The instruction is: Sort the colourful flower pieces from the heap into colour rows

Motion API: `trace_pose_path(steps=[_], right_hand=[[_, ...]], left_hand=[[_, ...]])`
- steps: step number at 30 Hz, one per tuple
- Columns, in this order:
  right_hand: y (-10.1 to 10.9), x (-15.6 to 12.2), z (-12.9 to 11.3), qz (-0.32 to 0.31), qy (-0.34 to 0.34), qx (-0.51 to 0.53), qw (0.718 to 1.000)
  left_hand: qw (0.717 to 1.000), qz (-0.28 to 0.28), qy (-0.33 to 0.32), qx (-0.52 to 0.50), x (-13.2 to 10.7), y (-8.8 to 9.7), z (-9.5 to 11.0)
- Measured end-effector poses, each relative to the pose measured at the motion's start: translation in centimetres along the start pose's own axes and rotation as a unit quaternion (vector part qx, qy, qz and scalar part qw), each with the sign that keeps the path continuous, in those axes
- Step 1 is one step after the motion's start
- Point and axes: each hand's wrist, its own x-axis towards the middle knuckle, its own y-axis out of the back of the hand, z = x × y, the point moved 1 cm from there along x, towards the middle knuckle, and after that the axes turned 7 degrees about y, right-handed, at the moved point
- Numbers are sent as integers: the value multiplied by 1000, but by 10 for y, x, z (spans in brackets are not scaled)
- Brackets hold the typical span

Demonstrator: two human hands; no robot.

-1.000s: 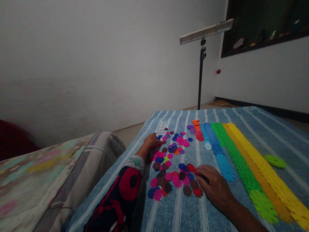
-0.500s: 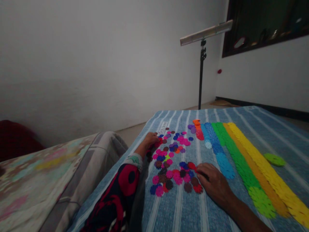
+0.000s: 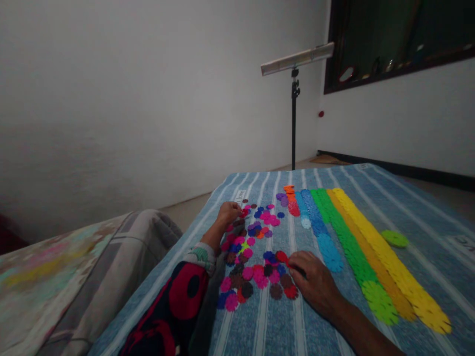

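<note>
Red disc (image 3: 281,256), right fingers (image 3: 298,257) pinched at edge

indistinct discs (image 3: 245,213) at left fingers (image 3: 236,207)

The word "love" shows on a pale patch (image 3: 241,195) of the blue striped cloth (image 3: 282,326), beside the left hand (image 3: 229,213); lettering (image 3: 465,242) far right is illegible.

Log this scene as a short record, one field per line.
left hand: at left edge of the mixed discs; grip unclear
right hand: fingers at a red disc; grip unclear
disc colours: pink, blue, brown, red, others
rows: overlapping discs, blue through green and amber to yellow
apart: lime piece, right of the yellow row
surface: blue striped cloth
behind: black stand
</note>
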Motion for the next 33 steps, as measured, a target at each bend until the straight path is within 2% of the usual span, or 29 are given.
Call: trace_pose_path(steps=[3, 6, 10, 13, 16, 22, 26, 33], right_hand=[[-2, 1, 0, 9, 1, 3, 1000], [-3, 1, 1, 15, 0, 5, 1000], [-2, 2, -1, 16, -1, 2, 1000], [-1, 3, -2, 15, -3, 2, 1000], [-1, 4, -3, 21, -4, 4, 1000], [0, 5, -5, 31, -2, -10, 999], [0, 5, -6, 35, 0, -10, 999], [0, 4, -4, 27, 0, -1, 1000]], left_hand=[[999, -1, -33, 25, 0, -19, 15], [995, -53, -81, -22, -5, -45, 33], [987, -111, -108, -50, -12, -86, 60], [983, -125, -125, -57, -14, -113, 78], [981, -126, -133, -68, -14, -132, 88], [978, -126, -118, -119, -14, -147, 93], [979, -125, -109, -122, -13, -149, 92], [979, -109, -138, -106, -12, -149, 89]])
